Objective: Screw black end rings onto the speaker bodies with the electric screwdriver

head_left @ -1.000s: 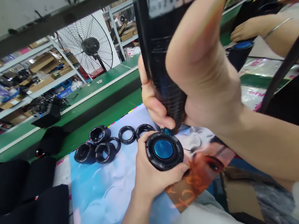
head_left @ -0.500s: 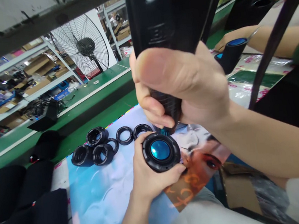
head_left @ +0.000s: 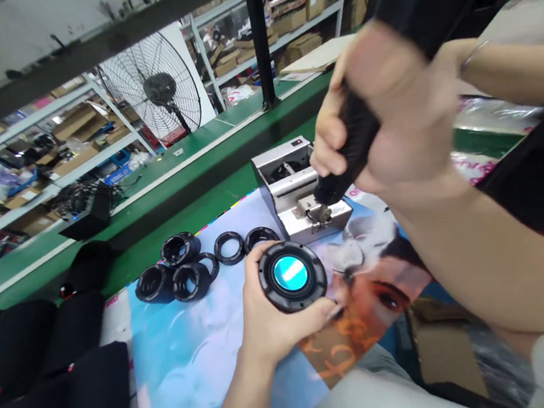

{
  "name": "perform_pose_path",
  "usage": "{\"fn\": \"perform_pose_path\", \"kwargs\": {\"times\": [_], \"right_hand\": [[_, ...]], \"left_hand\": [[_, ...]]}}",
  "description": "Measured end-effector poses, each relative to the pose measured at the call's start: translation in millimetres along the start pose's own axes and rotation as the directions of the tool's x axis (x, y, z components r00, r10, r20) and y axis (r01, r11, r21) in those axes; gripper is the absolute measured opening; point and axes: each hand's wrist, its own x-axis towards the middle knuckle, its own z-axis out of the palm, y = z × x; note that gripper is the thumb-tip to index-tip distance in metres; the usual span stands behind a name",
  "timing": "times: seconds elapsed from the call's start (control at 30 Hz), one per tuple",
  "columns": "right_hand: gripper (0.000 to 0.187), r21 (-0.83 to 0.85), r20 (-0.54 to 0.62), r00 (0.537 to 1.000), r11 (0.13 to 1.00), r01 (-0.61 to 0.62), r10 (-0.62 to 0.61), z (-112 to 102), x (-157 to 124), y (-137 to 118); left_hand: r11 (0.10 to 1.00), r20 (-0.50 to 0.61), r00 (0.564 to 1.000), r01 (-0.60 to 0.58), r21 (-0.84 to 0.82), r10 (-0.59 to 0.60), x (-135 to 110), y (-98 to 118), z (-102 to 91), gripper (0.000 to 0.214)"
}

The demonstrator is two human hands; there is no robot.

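Note:
My left hand [head_left: 272, 325] is wrapped round a black round speaker [head_left: 291, 275] with a shiny blue centre, face up over the printed sheet [head_left: 190, 344]. Blurred by motion, my right hand [head_left: 401, 110] grips a black power screwdriver [head_left: 359, 132], its nose pointing down and to the left. That nose is at the front of a silver screw feeder [head_left: 294, 185]; whether the bit touches it I cannot tell. Left of the feeder lie several black rings [head_left: 228, 247] and short black tubes [head_left: 153, 283].
Black fabric-covered pieces [head_left: 15, 364] are heaped at the left. A green bench [head_left: 164, 209] runs behind, with a fan [head_left: 158, 86] and shelves beyond. Another person's arm [head_left: 506, 66] is at the right. An open cardboard box [head_left: 448, 347] stands below right.
My right hand has swung the power screwdriver away from beside the speaker, up and right to the screw feeder, which now shows. My left hand keeps the speaker in nearly the same place.

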Motion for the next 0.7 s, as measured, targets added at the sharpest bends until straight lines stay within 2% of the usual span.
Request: {"fn": "perform_pose_path", "kwargs": {"times": [0.07,0.17,0.33,0.43,0.5,0.6,0.7], "right_hand": [[0.038,-0.048,-0.065,0.998,0.999,0.014,-0.018,-11.0,-2.0,21.9],[0.047,-0.078,-0.080,0.996,0.995,-0.057,0.050,-18.5,-9.1,46.3],[0.047,-0.063,-0.029,0.989,0.988,-0.144,0.142,-22.3,-16.6,54.2],[0.048,-0.055,-0.022,0.982,0.981,-0.186,0.185,-20.5,-13.4,41.1],[0.047,-0.032,-0.056,0.989,0.990,-0.138,0.136,-12.4,-9.1,22.1],[0.047,0.042,-0.112,0.992,0.998,-0.051,0.055,12.8,-5.7,-17.7],[0.052,0.039,0.028,0.979,0.979,-0.201,0.200,41.9,-10.9,-53.1]], "left_hand": [[1.000,-0.007,1.000,-0.009,-0.009,0.009,0.3,-0.8,0.5,0.082],[1.000,-0.018,1.000,-0.023,-0.001,0.023,-0.2,-2.9,1.1,0.082],[1.000,-0.016,1.000,-0.014,-0.006,0.014,-0.1,-5.7,-1.0,0.088],[0.996,0.009,0.999,0.048,-0.069,-0.047,1.8,-6.1,-4.3,0.096],[0.990,0.034,0.995,0.100,-0.097,-0.097,3.4,-5.5,-6.0,0.101],[0.982,0.031,0.988,0.156,-0.108,-0.154,5.5,-3.2,-5.9,0.109],[0.969,0.013,0.980,0.198,-0.149,-0.198,7.4,-1.0,-3.9,0.110]]}}
